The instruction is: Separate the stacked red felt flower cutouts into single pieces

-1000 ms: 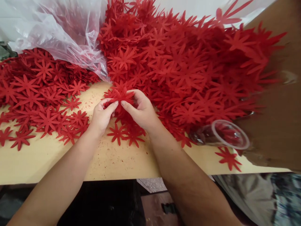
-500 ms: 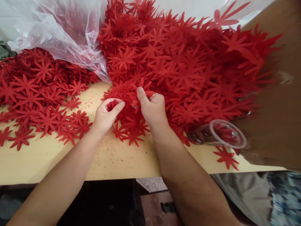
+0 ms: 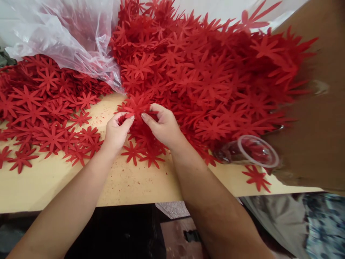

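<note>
My left hand [image 3: 116, 132] is closed in a pinch around red petal-shaped pieces, of which a few tips show between thumb and finger. Close beside it, my right hand [image 3: 164, 127] pinches the right edge of a red artificial flower piece [image 3: 137, 104] with long narrow petals. The flower piece spans the gap between both hands, and its left petals meet the left fingertips. Behind and under the hands rises a large heap of like flower pieces [image 3: 199, 79]. Some fingers of each hand are hidden by the thumbs and petals.
To the left lies a second heap of red flower pieces [image 3: 29, 104], with a clear plastic bag [image 3: 88, 50] over it. At right, a clear plastic cup [image 3: 258, 153] lies on its side by a cardboard box [image 3: 315, 118]. Red crumbs dot the yellowish table [image 3: 129, 187].
My right hand has moved left and slightly down, bringing a flower piece up against the left hand. My left hand has shifted slightly left. The heaps look the same.
</note>
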Motion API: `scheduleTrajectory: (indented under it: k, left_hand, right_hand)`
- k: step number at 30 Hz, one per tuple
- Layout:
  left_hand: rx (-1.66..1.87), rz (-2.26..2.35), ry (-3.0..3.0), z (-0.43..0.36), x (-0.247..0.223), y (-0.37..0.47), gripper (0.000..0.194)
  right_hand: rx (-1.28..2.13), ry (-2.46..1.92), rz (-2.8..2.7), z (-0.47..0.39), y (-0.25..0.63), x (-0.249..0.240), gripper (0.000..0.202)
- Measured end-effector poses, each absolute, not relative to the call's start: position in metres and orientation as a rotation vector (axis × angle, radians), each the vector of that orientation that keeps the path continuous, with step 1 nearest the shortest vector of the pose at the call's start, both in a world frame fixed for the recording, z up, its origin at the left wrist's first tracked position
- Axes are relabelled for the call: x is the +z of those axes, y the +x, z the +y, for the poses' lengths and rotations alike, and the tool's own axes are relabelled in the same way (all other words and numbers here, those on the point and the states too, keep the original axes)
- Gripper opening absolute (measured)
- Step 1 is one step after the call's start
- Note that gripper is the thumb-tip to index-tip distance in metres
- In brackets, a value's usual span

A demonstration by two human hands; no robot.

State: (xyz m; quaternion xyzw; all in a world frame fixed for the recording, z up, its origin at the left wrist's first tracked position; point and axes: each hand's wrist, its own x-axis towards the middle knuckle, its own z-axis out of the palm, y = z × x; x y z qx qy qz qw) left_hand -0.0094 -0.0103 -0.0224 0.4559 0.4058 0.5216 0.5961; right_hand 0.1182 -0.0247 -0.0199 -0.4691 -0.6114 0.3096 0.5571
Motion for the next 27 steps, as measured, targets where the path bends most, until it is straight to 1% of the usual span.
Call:
scheduleTrajectory:
  k: [3, 10, 16, 19, 20, 27]
  left_hand:
    - [1.214, 0.944, 1.084, -0.011, -0.023, -0.009, 0.006]
    - [1.196, 0.983, 1.040, -0.010, -0.021, -0.010, 0.009]
    - [1.193, 0.990, 1.061, -0.010, -0.021, -0.010, 0.006]
    - [1.191, 0.983, 1.046, -0.010, -0.021, -0.010, 0.005]
    - [1.190, 0.985, 1.041, -0.010, -0.021, -0.010, 0.005]
    - [1.191, 0.975, 1.049, -0.009, -0.022, -0.010, 0.006]
  right_hand:
    - [0.678, -1.160, -1.369, -0.023, 0.122, -0.021, 0.016]
    - [0.672, -1.198, -1.302, -0.016, 0.138, -0.026, 0.019]
    - [0.694, -1.202, -1.341, -0.018, 0.139, -0.022, 0.019]
    - [0.699, -1.211, -1.295, -0.019, 0.139, -0.021, 0.015]
    - [0.696, -1.215, -1.278, -0.019, 0.139, -0.021, 0.016]
    - [0.541, -1.364, -1.259, -0.023, 0.141, -0.014, 0.046]
